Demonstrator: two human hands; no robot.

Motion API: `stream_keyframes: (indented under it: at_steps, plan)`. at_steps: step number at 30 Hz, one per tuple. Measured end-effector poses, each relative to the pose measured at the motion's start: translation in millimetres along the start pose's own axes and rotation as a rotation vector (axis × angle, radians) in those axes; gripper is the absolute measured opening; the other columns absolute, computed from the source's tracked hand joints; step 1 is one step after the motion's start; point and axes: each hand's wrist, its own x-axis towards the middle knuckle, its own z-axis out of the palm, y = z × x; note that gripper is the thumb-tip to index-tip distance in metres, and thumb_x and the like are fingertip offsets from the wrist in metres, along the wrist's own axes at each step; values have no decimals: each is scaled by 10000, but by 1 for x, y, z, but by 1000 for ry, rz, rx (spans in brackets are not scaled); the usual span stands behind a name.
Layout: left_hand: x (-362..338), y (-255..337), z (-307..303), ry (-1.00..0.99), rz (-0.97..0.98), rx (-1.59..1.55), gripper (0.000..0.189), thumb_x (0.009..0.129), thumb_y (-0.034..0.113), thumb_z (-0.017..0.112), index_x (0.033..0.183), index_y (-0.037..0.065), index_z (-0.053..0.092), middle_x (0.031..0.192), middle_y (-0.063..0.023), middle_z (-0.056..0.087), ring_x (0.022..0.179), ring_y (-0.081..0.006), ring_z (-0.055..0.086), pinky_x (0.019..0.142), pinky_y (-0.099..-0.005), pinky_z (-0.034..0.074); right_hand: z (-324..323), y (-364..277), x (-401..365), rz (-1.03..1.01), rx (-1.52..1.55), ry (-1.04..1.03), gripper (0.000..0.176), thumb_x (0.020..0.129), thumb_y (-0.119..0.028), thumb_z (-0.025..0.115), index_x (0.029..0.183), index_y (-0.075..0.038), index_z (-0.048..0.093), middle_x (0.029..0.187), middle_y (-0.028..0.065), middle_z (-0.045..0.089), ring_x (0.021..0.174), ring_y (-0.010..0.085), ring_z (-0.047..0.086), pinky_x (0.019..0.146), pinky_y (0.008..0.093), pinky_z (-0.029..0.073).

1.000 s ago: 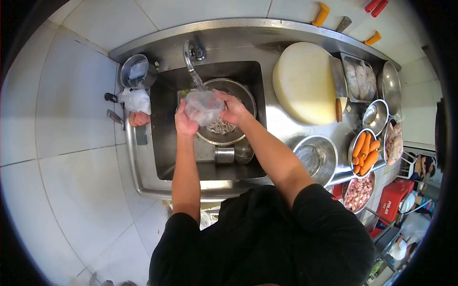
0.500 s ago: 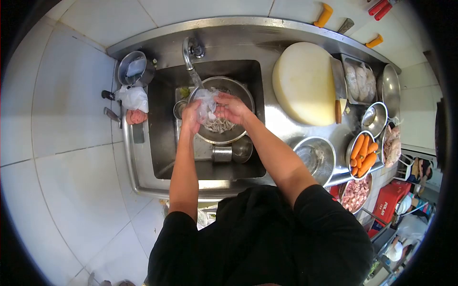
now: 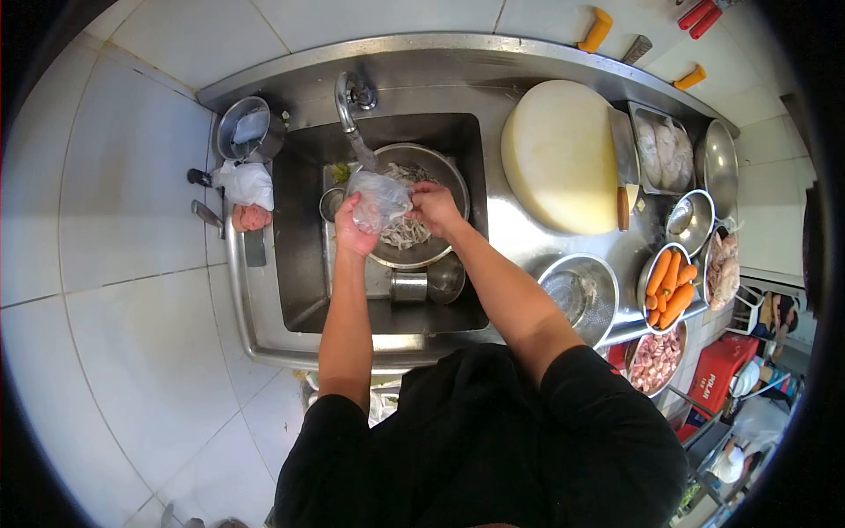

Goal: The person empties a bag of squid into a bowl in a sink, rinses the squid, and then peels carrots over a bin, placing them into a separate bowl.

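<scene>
A clear plastic bag (image 3: 378, 201) is stretched between my hands above a metal bowl (image 3: 463, 207) in the sink. My left hand (image 3: 354, 231) holds the bag's left side with its fingers closed around it. At the bag's right edge, my right hand (image 3: 435, 209) pinches the plastic. Pale, greyish strips of food (image 3: 407, 231) lie in the bowl below. Water runs from the faucet (image 3: 345, 104) just behind the bag.
A metal cup (image 3: 408, 286) lies in the sink (image 3: 352, 319). To the right are a round white board (image 3: 559, 158), a cleaver (image 3: 624, 167), a strainer (image 3: 576, 299) and a bowl of carrots (image 3: 676, 290). A pot (image 3: 273, 132) stands at the left.
The bag has spread wider and looks fuller. My left hand has shifted slightly down, and my right hand has turned from open fingers to a pinch at the bag's edge.
</scene>
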Motion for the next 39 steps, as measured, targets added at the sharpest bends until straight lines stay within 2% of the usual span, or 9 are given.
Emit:
stream_keyframes:
  at_steps: [3, 8, 18, 20, 25, 29, 33, 36, 39]
  plan:
    - [-6, -19, 30, 298, 207, 294, 381, 960, 257, 491, 1235, -2, 543, 1190, -146, 629, 1083, -321, 597, 973, -465, 462, 3, -2, -3, 122, 363, -95, 295, 878, 48, 472, 1169, 23, 512, 1106, 162, 590, 923, 277, 645, 789, 415, 574]
    - [-4, -29, 26, 167, 139, 211, 446, 980, 331, 497, 1294, 15, 513, 1256, -138, 599, 1169, -317, 556, 1024, -482, 414, 8, 1, 0, 255, 575, -167, 296, 946, -114, 525, 1217, 4, 515, 1154, 155, 567, 988, 276, 617, 802, 418, 559]
    - [-28, 0, 30, 190, 475, 347, 327, 976, 332, 536, 1146, 58, 588, 1080, -84, 656, 964, -224, 623, 800, -355, 486, -4, -1, 9, 25, -480, -159, 549, 893, -348, 673, 1338, -66, 517, 1248, 83, 565, 1106, 253, 564, 881, 379, 503]
    - [-60, 8, 48, 294, 495, 523, 239, 963, 282, 560, 1053, 69, 619, 958, -47, 663, 848, -168, 627, 703, -297, 467, 4, -15, 11, -66, -1037, -134, 648, 859, -296, 700, 1399, -27, 463, 1398, 147, 500, 1235, 277, 524, 957, 371, 474]
    - [-149, 22, 30, 424, 504, 771, 234, 927, 238, 609, 1013, 28, 667, 921, -48, 681, 828, -135, 631, 726, -288, 484, 61, -72, 15, -384, -662, -214, 720, 764, -155, 694, 1419, 2, 437, 1452, 168, 459, 1325, 289, 452, 1092, 359, 349]
    - [-237, 18, 5, 590, 384, 967, 227, 927, 193, 599, 1015, -2, 674, 902, -53, 697, 769, -123, 642, 730, -261, 501, 116, -118, -3, -402, -329, -437, 543, 804, -132, 683, 1324, -62, 542, 1219, 78, 626, 1210, 202, 507, 1024, 343, 367]
    - [-331, 6, -25, 722, 220, 995, 256, 927, 209, 593, 1007, -11, 697, 887, -51, 698, 785, -116, 642, 735, -271, 503, 120, -119, 21, -277, -336, -369, 361, 897, -379, 660, 1122, -98, 626, 1038, 56, 681, 1012, 167, 624, 841, 336, 416]
    - [-396, -12, -59, 945, 133, 1329, 280, 907, 242, 617, 973, -13, 713, 886, -45, 696, 770, -118, 631, 713, -274, 496, 102, -126, 22, -497, -551, -439, 398, 986, -443, 491, 1125, -97, 633, 1063, 61, 678, 1143, 204, 546, 1050, 378, 313]
    - [-465, -38, -110, 1009, 10, 1229, 315, 882, 276, 632, 835, -31, 686, 726, -45, 647, 668, -144, 575, 624, -305, 458, 87, -148, 15, -432, -696, -372, 474, 1001, -509, 437, 1172, -97, 598, 1196, 45, 642, 1193, 168, 522, 1017, 323, 314]
